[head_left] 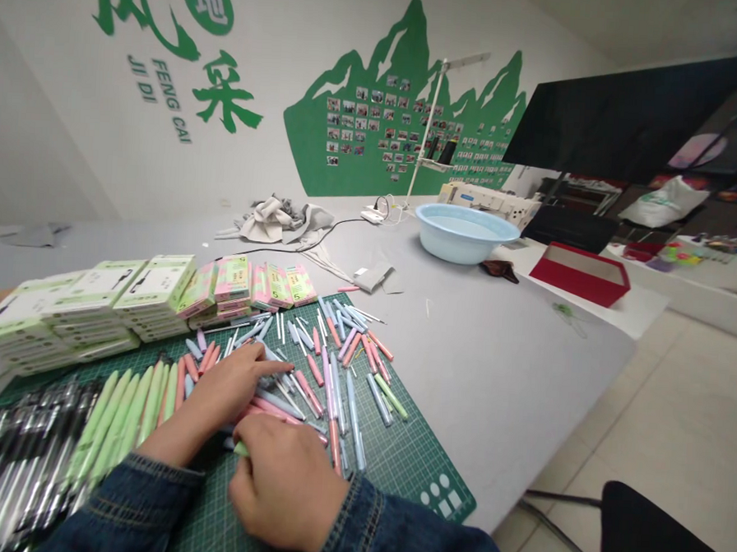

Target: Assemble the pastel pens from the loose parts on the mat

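My left hand (227,388) lies on a loose spread of pastel pink, blue and lilac pens (332,381), its fingers extended and touching them. My right hand (287,486) is curled just below, with the tip of a pale green pen (242,449) showing from under its fingers. The rest of that pen is hidden. All of this lies on a green cutting mat (432,477). To the left are a row of pale green pens (123,415), a mass of clear-and-black pens (19,455), and stacks of boxed packets (155,285).
The mat sits on a long grey table (492,381). Farther along stand a pale blue basin (466,233), a white sewing machine (489,202) and a red box (582,273). Crumpled cloth (278,222) lies near a power strip (373,215). A black chair (657,538) stands at lower right.
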### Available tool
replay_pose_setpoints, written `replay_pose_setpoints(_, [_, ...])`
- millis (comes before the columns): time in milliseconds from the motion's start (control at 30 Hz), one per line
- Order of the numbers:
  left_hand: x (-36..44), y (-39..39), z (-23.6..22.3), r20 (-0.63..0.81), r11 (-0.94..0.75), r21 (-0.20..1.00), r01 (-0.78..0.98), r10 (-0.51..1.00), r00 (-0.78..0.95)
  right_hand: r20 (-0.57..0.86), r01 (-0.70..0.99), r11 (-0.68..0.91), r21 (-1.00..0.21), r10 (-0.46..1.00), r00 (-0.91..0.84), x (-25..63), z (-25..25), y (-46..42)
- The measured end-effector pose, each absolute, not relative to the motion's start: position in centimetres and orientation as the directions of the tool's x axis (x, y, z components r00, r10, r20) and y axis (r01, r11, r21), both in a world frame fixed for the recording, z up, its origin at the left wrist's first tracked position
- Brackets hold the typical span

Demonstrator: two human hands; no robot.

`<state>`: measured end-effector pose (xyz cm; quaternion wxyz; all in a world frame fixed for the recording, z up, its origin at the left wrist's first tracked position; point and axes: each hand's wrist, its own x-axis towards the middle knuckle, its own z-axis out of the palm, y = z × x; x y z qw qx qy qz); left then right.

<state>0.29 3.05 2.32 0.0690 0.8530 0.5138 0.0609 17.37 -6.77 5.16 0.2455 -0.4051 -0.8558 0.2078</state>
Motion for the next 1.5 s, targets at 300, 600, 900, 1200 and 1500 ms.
replay_pose_setpoints(300, [1.1,3.2,2.7,0.198,-0.421,0.393,0.817,0.907,0.372,0.265,0.66,0.478,-0.58,0.876,-0.402,18.0,4.7,-5.4])
replay_pose_setpoints(600, [1.8,2.8,1.6,0.284,-0.573,0.409,0.71,0.819,0.498,0.271,0.695,0.375,-0.614,0.927,-0.26,19.5,4.5,-4.4])
replay_pose_setpoints(900, [2.1,2.4,2.4,0.304,-0.528,0.467,0.709,0.849,0.432,0.204,0.88,0.016,-0.475,0.975,0.092,27.3,3.6,-3.7])
replay_pose_setpoints(1200, [0.4,2.0,3.3,0.287,-0.444,0.422,0.79,0.892,0.349,0.19,0.958,-0.095,-0.27,0.97,0.15,27.0,2.0,-4.3])
replay_pose_setpoints(1500, [-2.7,0.1,8.0,0.413,-0.074,0.527,0.846,0.893,-0.179,0.19,0.927,0.011,-0.374,0.98,0.065,26.7,2.4,-4.3])
